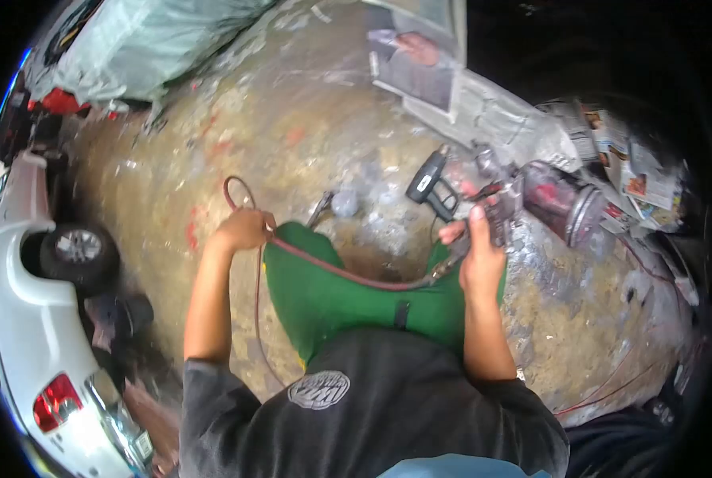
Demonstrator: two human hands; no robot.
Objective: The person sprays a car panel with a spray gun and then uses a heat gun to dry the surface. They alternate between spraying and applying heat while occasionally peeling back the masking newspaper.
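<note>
My right hand (483, 259) is closed around the handle of a spray gun (502, 209), held out over the right thigh. A clear cup (559, 199) with reddish stains sits at the gun's front end. From the base of the handle a dark red air hose (348, 276) runs across my lap. My left hand (244, 231) grips that hose near the left knee, fingers wrapped round it. Beyond the hand the hose makes a loop and hangs down to the floor. Just left of the spray gun is a black heat gun (431, 180).
A small tool with a pale round cup (344, 203) lies on the stained concrete floor (292, 151). Newspaper (611, 151) and masking sheets (515, 127) spread at the upper right. To the left stands a white vehicle (37, 303); a pale cover (156, 48) drapes something at upper left.
</note>
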